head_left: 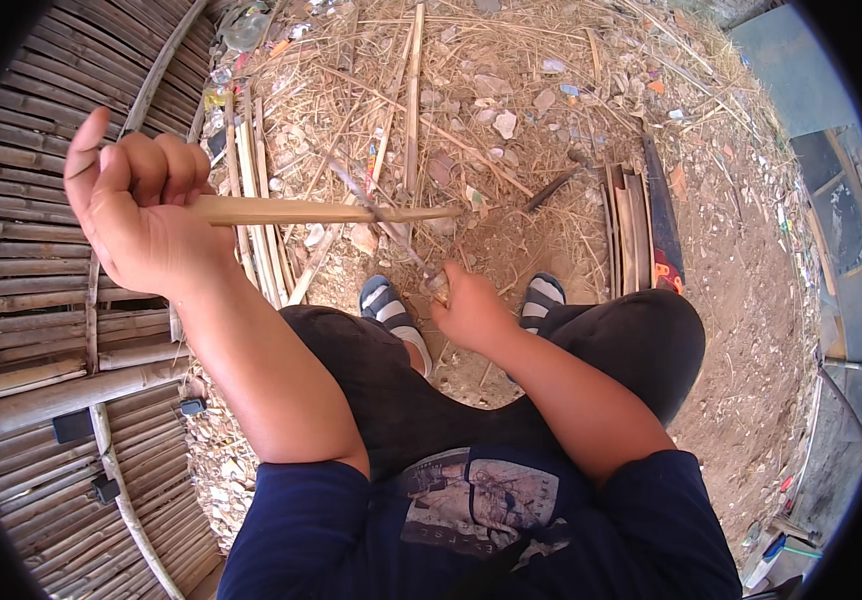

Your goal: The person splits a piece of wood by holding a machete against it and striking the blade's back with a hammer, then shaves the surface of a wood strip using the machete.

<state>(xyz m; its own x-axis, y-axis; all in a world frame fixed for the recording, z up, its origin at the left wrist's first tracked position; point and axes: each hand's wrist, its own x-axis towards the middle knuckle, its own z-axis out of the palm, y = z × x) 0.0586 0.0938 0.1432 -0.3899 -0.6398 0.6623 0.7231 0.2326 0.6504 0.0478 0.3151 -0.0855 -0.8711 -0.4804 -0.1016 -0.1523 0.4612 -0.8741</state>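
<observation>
My left hand is raised at the left, its curled fingers closed round one end of a pale bamboo strip. One finger sticks up away from the grip. The strip points rightward and narrows toward its free end. In front of my knees, my right hand grips the handle of a knife. Its thin, dark blade slants up to the left and crosses the strip past its middle. Whether the edge bites into the bamboo I cannot tell.
Split bamboo lengths lie beside the slatted bamboo wall at left. Near my right knee are more dark strips and a handsaw with an orange handle. Straw, stones and scraps cover the ground. Metal sheets stand at right.
</observation>
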